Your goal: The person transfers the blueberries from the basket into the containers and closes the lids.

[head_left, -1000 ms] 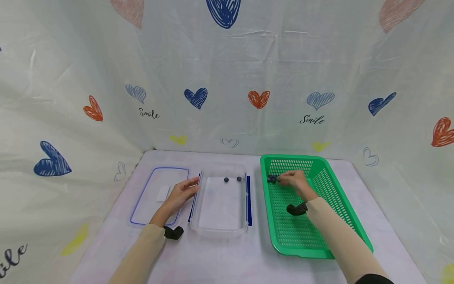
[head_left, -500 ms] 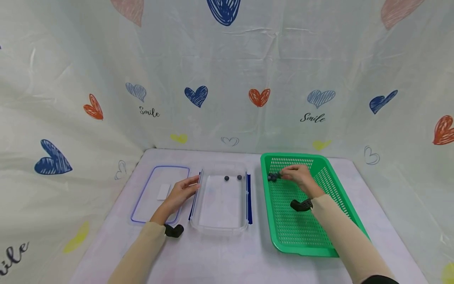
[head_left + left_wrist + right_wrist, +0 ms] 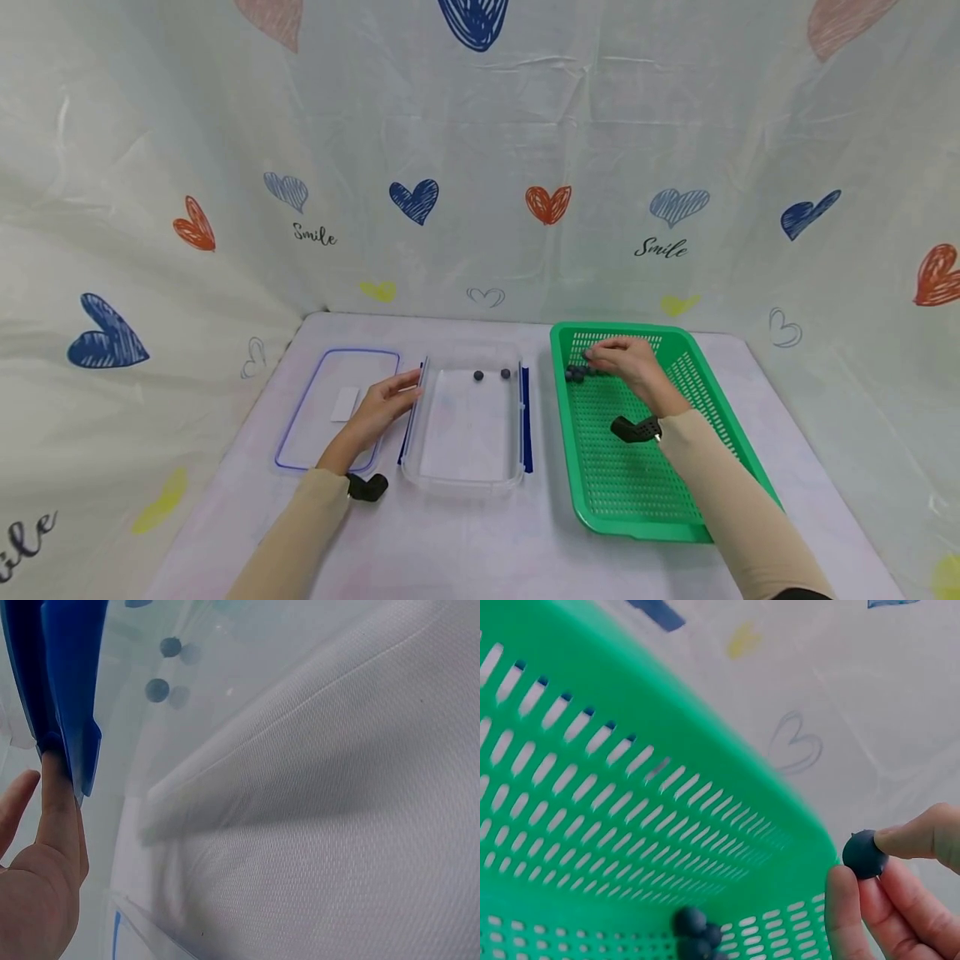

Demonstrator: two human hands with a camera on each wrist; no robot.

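Observation:
My right hand (image 3: 628, 365) pinches a blueberry (image 3: 864, 855) between thumb and fingers, raised above the others near the far left of the green basket (image 3: 600, 527). More blueberries (image 3: 690, 922) lie clustered on the basket floor below. The fingers of my left hand (image 3: 382, 410) are extended against the left side of a clear plastic container (image 3: 465, 483). In the left wrist view, its fingertips meet the hanging blue latch (image 3: 75, 690), with the thumb apart. Two blueberries (image 3: 478, 376) rest inside the container toward its far end.
A clear lid with a blue rim (image 3: 300, 408) lies left of the container, partly behind my left forearm. Another blue latch (image 3: 528, 421) hangs on the container's right side. A curtain printed with hearts (image 3: 480, 133) rises behind the table.
My right hand has risen from the blueberry cluster, and a blueberry now shows at its fingertips above the others. My left hand stays at the container.

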